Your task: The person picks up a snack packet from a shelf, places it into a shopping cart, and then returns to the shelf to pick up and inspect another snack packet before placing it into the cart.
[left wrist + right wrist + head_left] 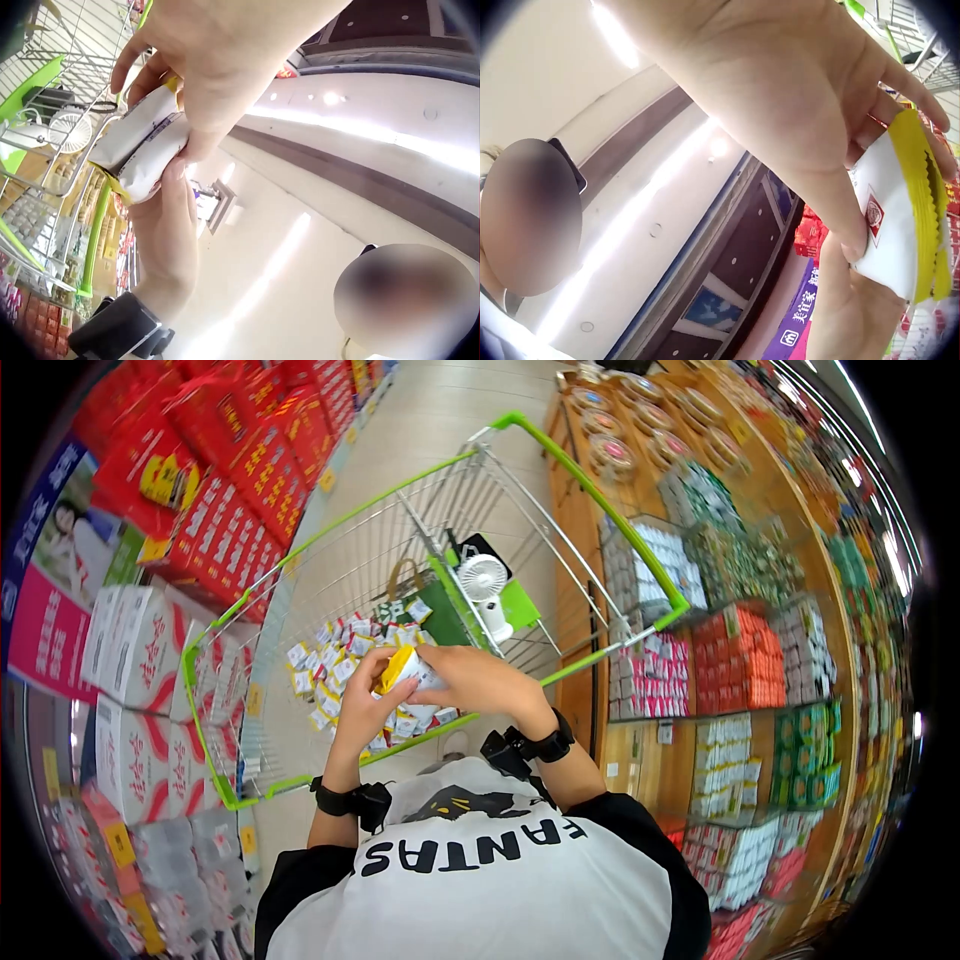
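Observation:
A small white packet with yellow crimped ends (pixel 402 668) is held between both hands over a shopping cart (pixel 345 525). My left hand (pixel 362 698) grips one side of it, thumb against the wrapper. From the other side, my right hand (pixel 478 678) pinches it. In the left wrist view the packet (pixel 146 146) shows a long back seam. Its yellow serrated edge and a red diamond mark face the right wrist view, where the packet (pixel 885 217) sits under the right thumb. Below the hands, many similar packets (pixel 325 660) lie heaped in the cart.
A white handheld fan (pixel 483 578) lies in the cart's child-seat section beside a green panel (pixel 520 608). Red gift boxes (pixel 215 525) and white cartons (pixel 135 650) line the left. Wooden shelves (pixel 630 750) with bins of wrapped snacks (pixel 740 660) stand close on the right.

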Motion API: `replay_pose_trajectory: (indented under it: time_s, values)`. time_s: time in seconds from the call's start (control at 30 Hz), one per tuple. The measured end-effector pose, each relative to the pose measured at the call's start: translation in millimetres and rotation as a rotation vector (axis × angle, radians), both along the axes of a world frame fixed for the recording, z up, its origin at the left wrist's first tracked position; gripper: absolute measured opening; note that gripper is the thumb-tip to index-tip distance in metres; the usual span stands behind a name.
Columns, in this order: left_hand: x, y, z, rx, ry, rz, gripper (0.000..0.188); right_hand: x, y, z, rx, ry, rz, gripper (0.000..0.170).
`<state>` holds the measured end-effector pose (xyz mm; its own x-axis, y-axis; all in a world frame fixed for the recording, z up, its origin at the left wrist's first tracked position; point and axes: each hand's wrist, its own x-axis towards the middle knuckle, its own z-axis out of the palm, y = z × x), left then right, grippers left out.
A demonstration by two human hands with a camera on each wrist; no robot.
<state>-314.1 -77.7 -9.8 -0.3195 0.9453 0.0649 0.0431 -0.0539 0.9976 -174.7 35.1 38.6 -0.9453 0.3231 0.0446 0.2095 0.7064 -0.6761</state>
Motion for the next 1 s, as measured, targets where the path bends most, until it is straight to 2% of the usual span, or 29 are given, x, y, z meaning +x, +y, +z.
replay_pose_trajectory:
  time_s: [0.17,0.4,0.63,0.73,1.0]
  values:
    - [-8,-20,3,-0.009,-0.089,0.164,0.037,-28,-3,4,-0.002,-0.019,0.119,0.048]
    - [-6,-37,-1,-0.038,-0.09,0.322,0.038,-47,-1,2,-0.045,-0.023,0.256,0.047]
    - [9,-32,-3,-0.001,-0.104,0.403,0.036,-49,13,-1,-0.053,0.002,0.362,0.046]
    - [15,-25,-3,-0.009,-0.096,0.426,0.036,-46,20,1,-0.082,-0.043,0.392,0.052]
    - [24,-23,-3,-0.074,-0.071,0.459,0.035,-43,29,2,-0.107,-0.109,0.439,0.045]
